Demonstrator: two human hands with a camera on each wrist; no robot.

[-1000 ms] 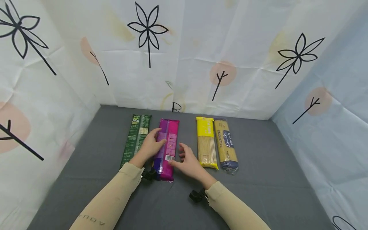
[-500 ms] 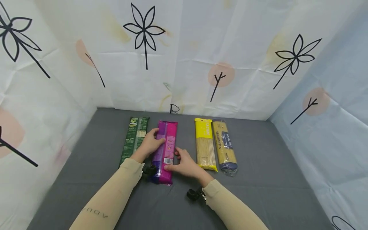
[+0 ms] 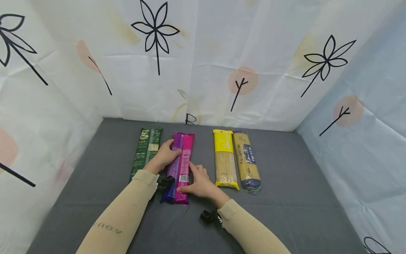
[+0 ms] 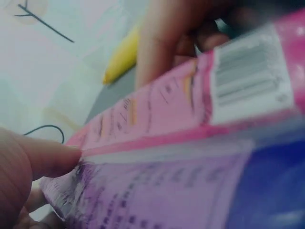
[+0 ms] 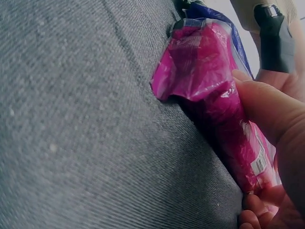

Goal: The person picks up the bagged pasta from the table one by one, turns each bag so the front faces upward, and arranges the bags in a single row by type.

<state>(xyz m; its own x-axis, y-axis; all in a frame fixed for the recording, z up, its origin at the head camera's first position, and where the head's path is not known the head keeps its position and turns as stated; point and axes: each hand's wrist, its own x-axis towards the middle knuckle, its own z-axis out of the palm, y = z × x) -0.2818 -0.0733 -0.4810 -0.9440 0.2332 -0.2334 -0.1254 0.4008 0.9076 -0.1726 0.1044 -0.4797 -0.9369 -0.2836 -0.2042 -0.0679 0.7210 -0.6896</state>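
A long pink and purple pasta packet (image 3: 185, 165) lies on the grey cloth, slightly tilted, its barcode facing up. My left hand (image 3: 164, 156) grips its left side near the far end, thumb on top; the left wrist view shows that thumb (image 4: 57, 156) on the seam. On the right side, near the close end, my right hand (image 3: 200, 182) holds the packet between thumb and fingers. In the right wrist view the thumb (image 5: 267, 107) lies on the wrapper and the fingers (image 5: 257, 210) curl at its lower edge. The packet's underside is hidden.
Left of it lies a green packet (image 3: 142, 150), partly behind my left arm. To the right are a yellow-topped spaghetti packet (image 3: 226, 164) and a spaghetti packet with a blue label (image 3: 247, 160), side by side. Patterned white cloth walls (image 3: 209, 46) surround the grey surface (image 3: 298, 183).
My right hand has moved left onto the pink and purple packet and taken hold of its right side. The packet's near end has swung slightly left. My left hand has kept its grip.
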